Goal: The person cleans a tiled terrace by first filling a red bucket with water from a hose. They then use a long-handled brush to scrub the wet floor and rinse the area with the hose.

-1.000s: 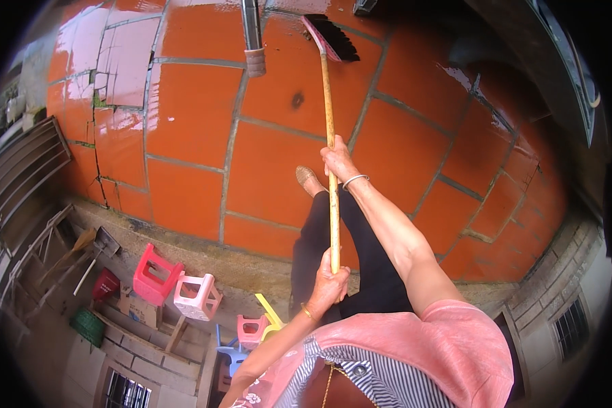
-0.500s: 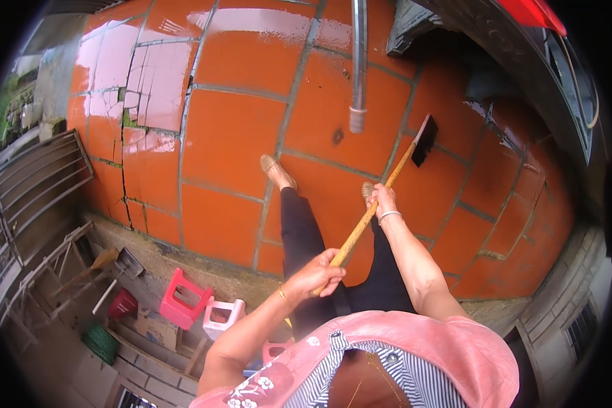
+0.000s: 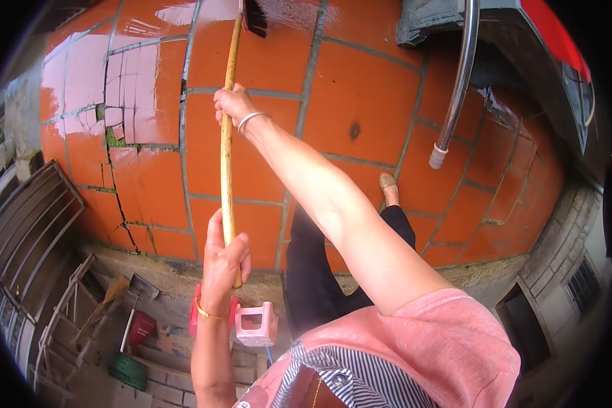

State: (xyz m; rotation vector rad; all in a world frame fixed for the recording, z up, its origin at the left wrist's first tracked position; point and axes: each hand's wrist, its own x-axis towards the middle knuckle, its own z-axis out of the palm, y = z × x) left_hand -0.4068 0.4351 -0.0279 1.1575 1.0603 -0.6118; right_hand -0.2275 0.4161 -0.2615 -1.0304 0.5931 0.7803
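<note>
A long-handled floor broom [image 3: 228,173] with a pale wooden handle reaches away from me, its dark bristle head at the top edge, partly cut off by the picture. My right hand [image 3: 235,106], a white bangle at its wrist, is closed around the upper part of the handle, arm stretched across to the left. Near the handle's lower end, my left hand [image 3: 226,257] grips it, with a thin gold-coloured bracelet at the wrist. Under the bristles lie wet orange tiles [image 3: 251,61], shining with water toward the far left.
A metal pole [image 3: 461,85] with a pale end cap hangs at the right. Low pink stools [image 3: 257,324], a red dustpan-like scoop [image 3: 141,328] and a green basket [image 3: 128,371] stand behind the low ledge at lower left. A metal gate [image 3: 30,228] is at the left; cracked tiles lie near it.
Both hands have carried the broom to the left, and its head has swung from the right side to the far top. The handle now stands nearly straight away from me.
</note>
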